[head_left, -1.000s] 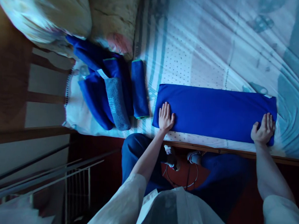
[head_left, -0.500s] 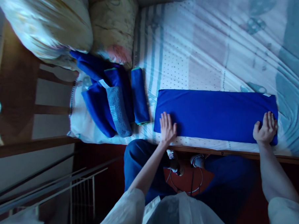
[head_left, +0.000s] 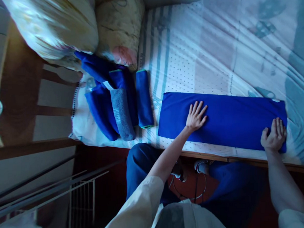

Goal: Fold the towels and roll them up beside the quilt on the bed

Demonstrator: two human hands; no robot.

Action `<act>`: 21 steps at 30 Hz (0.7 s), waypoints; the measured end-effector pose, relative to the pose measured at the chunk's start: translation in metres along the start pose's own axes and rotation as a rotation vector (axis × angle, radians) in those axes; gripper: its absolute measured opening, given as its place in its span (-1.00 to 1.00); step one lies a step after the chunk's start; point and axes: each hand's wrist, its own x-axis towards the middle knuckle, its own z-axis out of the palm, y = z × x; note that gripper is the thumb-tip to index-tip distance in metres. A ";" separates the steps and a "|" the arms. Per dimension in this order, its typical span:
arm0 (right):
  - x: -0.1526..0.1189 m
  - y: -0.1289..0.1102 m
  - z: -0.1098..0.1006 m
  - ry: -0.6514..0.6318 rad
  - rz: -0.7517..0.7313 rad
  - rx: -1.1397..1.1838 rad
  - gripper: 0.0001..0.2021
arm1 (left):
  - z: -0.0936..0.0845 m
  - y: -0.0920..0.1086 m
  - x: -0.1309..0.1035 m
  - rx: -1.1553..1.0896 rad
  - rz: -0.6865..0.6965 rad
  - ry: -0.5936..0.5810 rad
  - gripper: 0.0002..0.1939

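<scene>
A blue towel (head_left: 229,120), folded into a long flat strip, lies along the front edge of the bed. My left hand (head_left: 196,117) rests flat on its left-middle part with the fingers spread. At the towel's right end, my right hand (head_left: 274,135) lies palm down, fingers stretched out and thumb apart. A small white label (head_left: 276,100) pokes out at the towel's far right corner. Neither hand grips anything.
To the left are a rolled blue towel (head_left: 145,98) with green edging, a rolled grey-blue towel (head_left: 122,114) with lettering, and more blue cloth (head_left: 100,108). Pillows (head_left: 117,28) lie behind them. A wooden bed frame (head_left: 19,88) and metal rack (head_left: 83,191) stand left.
My left hand has slid from the towel's left end rightward and a little away from me. My right hand stays at the right end. The view has shifted slightly.
</scene>
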 end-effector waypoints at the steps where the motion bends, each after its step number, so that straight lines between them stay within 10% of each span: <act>1: 0.000 -0.001 -0.001 -0.001 0.000 -0.002 -0.29 | -0.009 -0.014 0.000 0.014 -0.040 0.009 -0.34; 13: 0.001 -0.006 -0.009 -0.064 0.022 -0.015 -0.35 | -0.075 -0.128 0.010 0.122 -0.402 0.110 -0.28; 16: 0.001 -0.009 -0.014 -0.064 0.018 0.023 -0.36 | -0.074 -0.122 0.009 0.108 -0.427 0.122 -0.28; 21: 0.000 -0.007 -0.013 -0.040 0.013 0.067 -0.37 | -0.047 -0.059 -0.048 0.065 -0.275 0.077 -0.33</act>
